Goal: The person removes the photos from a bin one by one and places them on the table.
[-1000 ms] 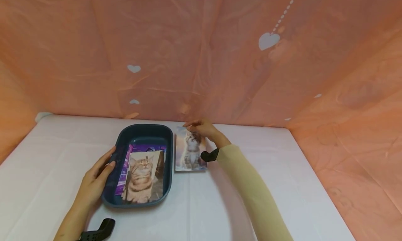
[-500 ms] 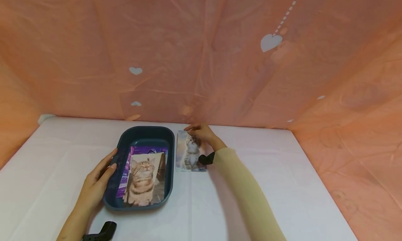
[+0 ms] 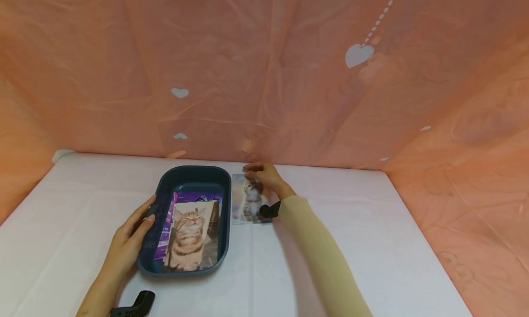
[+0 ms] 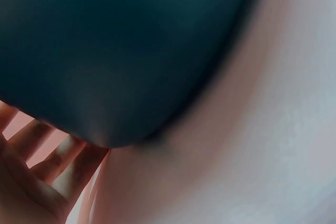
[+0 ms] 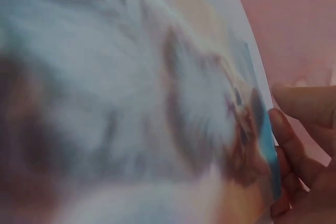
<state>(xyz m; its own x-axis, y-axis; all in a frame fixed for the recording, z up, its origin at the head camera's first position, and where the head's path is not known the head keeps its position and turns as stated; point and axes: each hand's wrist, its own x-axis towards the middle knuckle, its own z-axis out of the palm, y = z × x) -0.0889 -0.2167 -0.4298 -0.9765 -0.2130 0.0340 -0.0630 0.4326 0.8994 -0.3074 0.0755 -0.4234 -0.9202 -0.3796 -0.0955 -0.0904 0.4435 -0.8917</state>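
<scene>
Along the left side of a dark blue tray point(image 3: 194, 173) my left hand point(image 3: 124, 243) rests, its fingers and thumb touching the outer wall; the left wrist view shows these fingers point(image 4: 60, 163) fairly straight. Inside the tray lie overlapping picture cards, with an orange cat card point(image 3: 188, 239) on top of a purple one point(image 3: 165, 234). Just right of the tray is a kitten picture card point(image 3: 241, 206), face up at the table. My right hand point(image 3: 268, 177) holds its far edge; in the right wrist view the fingers point(image 5: 299, 153) meet the card's edge, some tips hidden.
White cloth covers the table point(image 3: 351, 243). An orange curtain point(image 3: 264, 78) with pale hearts rises behind the table's far edge and along both sides. A black wrist mount point(image 3: 136, 305) sits on the left arm.
The kitten card has come down flatter to the table beside the tray, its far edge shifting toward me, with my right hand at it. My left hand stays on the tray's side.
</scene>
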